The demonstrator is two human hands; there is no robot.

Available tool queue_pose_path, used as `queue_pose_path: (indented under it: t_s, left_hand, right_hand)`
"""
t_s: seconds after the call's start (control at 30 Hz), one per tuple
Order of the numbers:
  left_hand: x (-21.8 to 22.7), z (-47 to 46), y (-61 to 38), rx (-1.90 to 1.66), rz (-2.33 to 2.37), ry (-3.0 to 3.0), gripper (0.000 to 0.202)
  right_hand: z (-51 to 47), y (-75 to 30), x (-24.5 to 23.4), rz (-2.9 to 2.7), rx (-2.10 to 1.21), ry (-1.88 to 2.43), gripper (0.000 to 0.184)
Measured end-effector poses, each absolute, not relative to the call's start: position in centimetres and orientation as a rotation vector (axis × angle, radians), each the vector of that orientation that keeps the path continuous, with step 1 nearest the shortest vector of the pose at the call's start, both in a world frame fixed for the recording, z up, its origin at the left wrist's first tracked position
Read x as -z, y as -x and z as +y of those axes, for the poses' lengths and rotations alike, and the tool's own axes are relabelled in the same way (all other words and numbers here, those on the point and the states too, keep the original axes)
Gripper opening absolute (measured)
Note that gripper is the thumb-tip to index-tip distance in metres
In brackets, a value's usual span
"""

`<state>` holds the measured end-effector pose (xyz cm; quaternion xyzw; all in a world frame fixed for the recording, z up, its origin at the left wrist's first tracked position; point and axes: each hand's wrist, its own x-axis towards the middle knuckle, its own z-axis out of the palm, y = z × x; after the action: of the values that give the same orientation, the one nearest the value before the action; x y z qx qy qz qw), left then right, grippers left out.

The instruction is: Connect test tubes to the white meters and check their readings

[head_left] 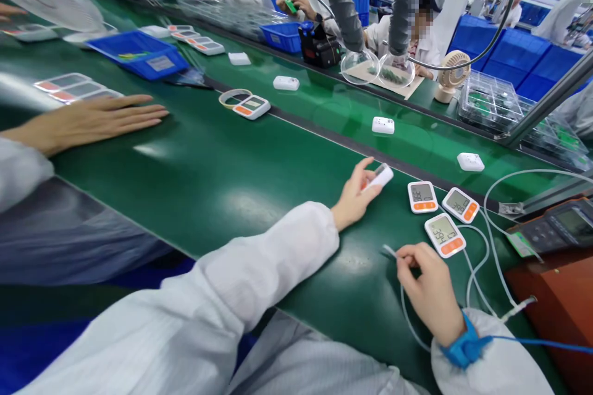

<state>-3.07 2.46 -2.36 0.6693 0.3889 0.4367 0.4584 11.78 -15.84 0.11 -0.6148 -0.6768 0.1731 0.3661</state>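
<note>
Left hand: our left hand (354, 197) is closed around a white-and-orange device (380, 178), thumb and fingers clamped on its sides, above the green table (222, 166) near the dark rail.
Right hand: our right hand (428, 287) pinches a pale tube (390, 251) near its end between thumb and forefinger; the tip points towards our left hand, apart from the device there.
Wrist strap: we wear a blue strap (463, 345) on the right wrist, with a blue cord running off to the right.
Display units: just beyond our right hand we see three units, a left one (422, 197), a right one (460, 205) and a near one (445, 235), all lying face up with digits showing.
Right edge: beside them we have a dark meter (567, 225) and an orange-brown box (556, 296).
Belt: past the rail, white housings (383, 125) lie spaced along the green strip.
Left side: a co-worker's hand (102, 120) lies flat near a row of devices (76, 85); beyond it we see a blue tray (139, 54).
Far side: two grey ducts (341, 3) hang near a small fan (451, 71).
</note>
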Motion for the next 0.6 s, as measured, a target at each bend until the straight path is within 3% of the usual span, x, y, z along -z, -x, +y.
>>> queue_pose_path:
  t_s: [0.23, 0.4, 0.6]
  left_hand:
    - [2.2, -6.4, -2.9, -0.928, 0.398, -1.033, 0.071]
    - [2.2, -5.9, -3.0, -0.858, 0.477, -0.731, 0.062]
    - [1.0, -5.7, -2.5, -0.660, 0.391, -0.632, 0.063]
  right_hand:
    - [-15.2, -13.8, -0.9, -1.595, -0.329, 1.693, 0.017]
    - [-15.7, -12.4, 0.5, -1.658, -0.529, 1.751, 0.023]
    - [-15.8, -11.2, 1.1, -1.506, -0.807, 1.656, 0.016]
